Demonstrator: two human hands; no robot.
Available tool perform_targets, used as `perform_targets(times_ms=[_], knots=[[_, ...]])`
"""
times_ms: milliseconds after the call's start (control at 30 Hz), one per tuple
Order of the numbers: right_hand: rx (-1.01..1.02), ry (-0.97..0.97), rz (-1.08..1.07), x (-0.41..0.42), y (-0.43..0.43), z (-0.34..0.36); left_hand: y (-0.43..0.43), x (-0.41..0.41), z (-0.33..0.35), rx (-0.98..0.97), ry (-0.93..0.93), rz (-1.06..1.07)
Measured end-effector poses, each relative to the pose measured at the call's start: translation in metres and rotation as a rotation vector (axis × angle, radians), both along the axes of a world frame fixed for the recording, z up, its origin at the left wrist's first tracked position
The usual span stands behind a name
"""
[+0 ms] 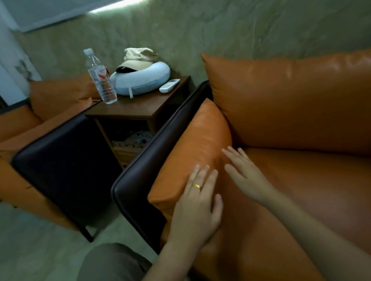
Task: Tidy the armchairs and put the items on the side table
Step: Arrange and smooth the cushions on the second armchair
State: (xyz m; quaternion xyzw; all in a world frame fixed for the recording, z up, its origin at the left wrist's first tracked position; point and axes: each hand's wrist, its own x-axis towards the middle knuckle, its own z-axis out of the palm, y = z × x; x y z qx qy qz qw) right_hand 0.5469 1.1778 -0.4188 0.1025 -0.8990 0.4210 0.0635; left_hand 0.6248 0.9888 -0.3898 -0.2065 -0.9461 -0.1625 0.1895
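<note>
An orange leather armchair (307,185) with a dark outer frame fills the right. My left hand (197,204), with a gold ring, lies flat on the front of its orange arm cushion (194,148). My right hand (243,175) presses with straight fingers on the cushion's inner side beside the seat. Neither hand holds anything. Between the chairs stands a wooden side table (141,108). On it are a water bottle (100,78), a pale blue neck pillow (141,79) with a beige cap (139,57) on top, and a white remote (169,85).
A second orange armchair (33,131) stands at the left, its dark side panel facing me. The table's lower shelf (130,140) holds some printed items. A marbled wall runs behind. Pale floor lies at the lower left, with my trouser leg (111,274) below.
</note>
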Motion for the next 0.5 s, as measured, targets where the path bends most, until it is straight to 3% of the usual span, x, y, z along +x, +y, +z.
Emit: perform_targets(times_ms=[67,133,233,367,500], knots=[[0.017,0.043,0.078,-0.017,-0.019,0.021,-0.009,-0.014,0.022,-0.115,-0.033,0.125],[0.08,0.048,0.151,-0.035,-0.033,0.034,-0.017,-0.031,0.033,-0.208,-0.205,0.25],[0.244,0.012,0.219,-0.06,-0.045,0.037,-0.027,-0.057,0.038,-0.215,-0.4,0.296],[0.35,-0.003,0.195,-0.087,-0.048,0.031,-0.038,-0.084,0.035,-0.164,-0.431,0.273],[0.4,-0.026,0.138,-0.123,-0.051,0.035,-0.037,-0.08,0.022,-0.067,-0.342,0.284]])
